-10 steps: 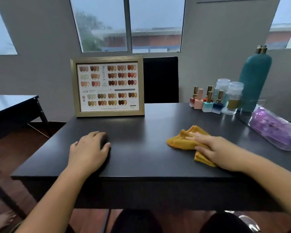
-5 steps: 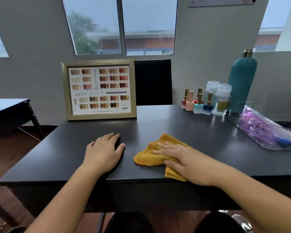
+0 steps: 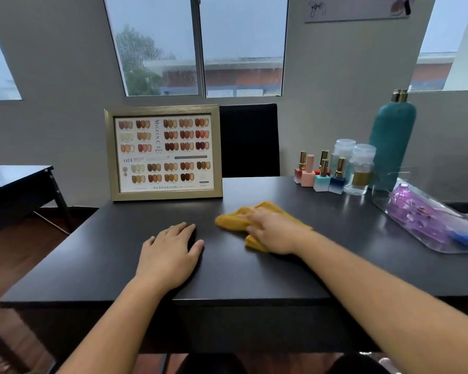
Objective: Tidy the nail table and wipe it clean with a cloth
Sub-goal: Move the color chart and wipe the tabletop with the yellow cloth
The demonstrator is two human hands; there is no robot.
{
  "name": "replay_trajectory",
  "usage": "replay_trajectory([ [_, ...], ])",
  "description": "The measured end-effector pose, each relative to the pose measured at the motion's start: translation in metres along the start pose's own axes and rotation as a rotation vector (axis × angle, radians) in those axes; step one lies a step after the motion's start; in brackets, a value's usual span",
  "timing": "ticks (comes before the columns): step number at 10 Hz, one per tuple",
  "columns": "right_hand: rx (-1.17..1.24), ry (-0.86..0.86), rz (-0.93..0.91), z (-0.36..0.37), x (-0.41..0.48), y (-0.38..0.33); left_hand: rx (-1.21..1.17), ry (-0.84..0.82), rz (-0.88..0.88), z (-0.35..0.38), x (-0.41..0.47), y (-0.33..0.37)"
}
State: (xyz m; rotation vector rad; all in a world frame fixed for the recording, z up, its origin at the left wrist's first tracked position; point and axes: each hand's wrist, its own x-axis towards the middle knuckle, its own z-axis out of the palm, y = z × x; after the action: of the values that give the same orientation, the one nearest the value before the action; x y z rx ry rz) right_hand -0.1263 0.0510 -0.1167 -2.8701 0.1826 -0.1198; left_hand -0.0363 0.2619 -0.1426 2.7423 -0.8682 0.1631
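Note:
A crumpled yellow cloth (image 3: 234, 218) lies on the dark nail table (image 3: 254, 271), a little right of centre. My right hand (image 3: 274, 230) presses flat on the cloth, fingers spread, covering its right half. My left hand (image 3: 170, 252) rests palm down on the bare tabletop to the left of the cloth, holding nothing, a short gap from it.
A framed nail colour chart (image 3: 164, 152) stands at the back left. Several nail polish bottles (image 3: 320, 172), two clear jars (image 3: 360, 170) and a tall teal bottle (image 3: 392, 141) stand back right. A clear tray (image 3: 384, 203) with purple items sits far right. A black chair (image 3: 250, 140) is behind.
My right hand has slid the cloth leftwards across the table, then slightly farther from me. My left hand has stayed flat on the table.

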Motion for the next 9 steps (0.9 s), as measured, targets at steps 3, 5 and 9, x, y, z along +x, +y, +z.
replay_trajectory([
  [3,0.066,0.006,0.266,-0.029,-0.04,0.049,-0.007,-0.004,0.006,0.0,0.0,-0.001],
  [5,0.098,0.019,0.044,0.0,-0.076,0.009,-0.012,-0.029,-0.002,-0.002,0.0,0.0],
  [9,0.234,0.315,0.229,-0.049,-0.105,0.043,-0.2,-0.13,0.446,-0.039,0.033,0.1],
])
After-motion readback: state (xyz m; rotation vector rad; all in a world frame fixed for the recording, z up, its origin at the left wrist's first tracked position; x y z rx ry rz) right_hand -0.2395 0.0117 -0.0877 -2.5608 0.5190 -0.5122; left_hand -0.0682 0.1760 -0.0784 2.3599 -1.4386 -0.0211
